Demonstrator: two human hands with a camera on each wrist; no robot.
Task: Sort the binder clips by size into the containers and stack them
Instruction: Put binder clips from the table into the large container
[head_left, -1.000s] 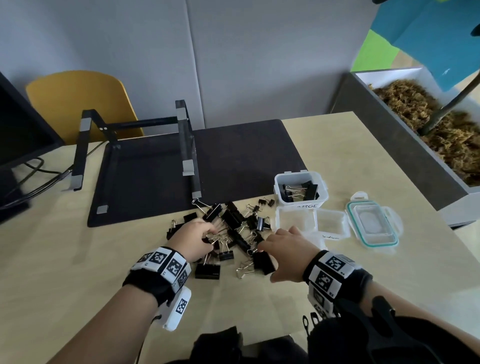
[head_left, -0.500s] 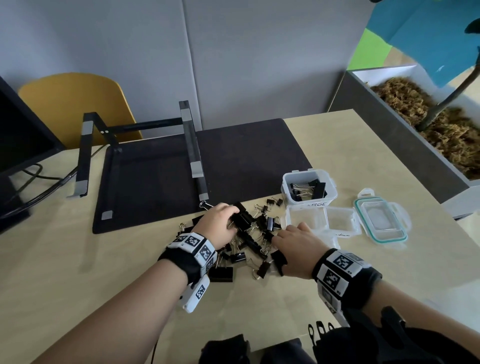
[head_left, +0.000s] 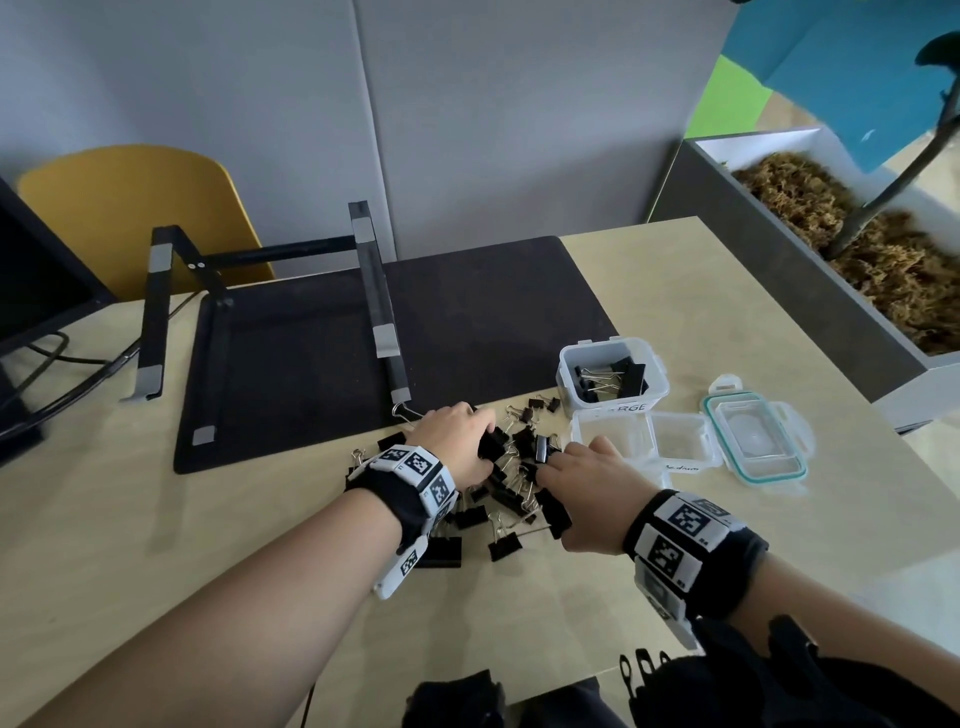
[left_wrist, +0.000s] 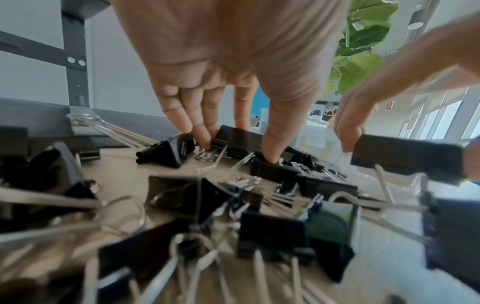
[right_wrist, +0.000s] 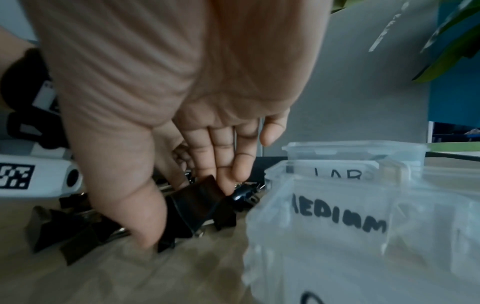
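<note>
A heap of black binder clips (head_left: 511, 493) in mixed sizes lies on the table in front of me. My left hand (head_left: 475, 441) reaches over the heap's far side, thumb and fingers pinching a large clip (left_wrist: 241, 136) that still lies among the others. My right hand (head_left: 550, 478) is at the heap's right edge, thumb and fingers holding another large clip (right_wrist: 200, 205), which shows slightly raised in the left wrist view. Just right of it stands the empty tub marked MEDIUM (right_wrist: 337, 218). Behind that, the tub marked LARGE (head_left: 613, 402) holds a few big clips.
A second empty clear tub (head_left: 680, 441) and a teal-rimmed lid (head_left: 753, 470) lie right of the tubs. A black mat (head_left: 467, 322) with a metal laptop stand (head_left: 384, 322) is behind the heap. A planter box (head_left: 810, 291) borders the table's right side.
My left hand has travelled from the heap's near left to its far side and closed on a large clip. The right hand has edged forward toward the tubs with its clip.
</note>
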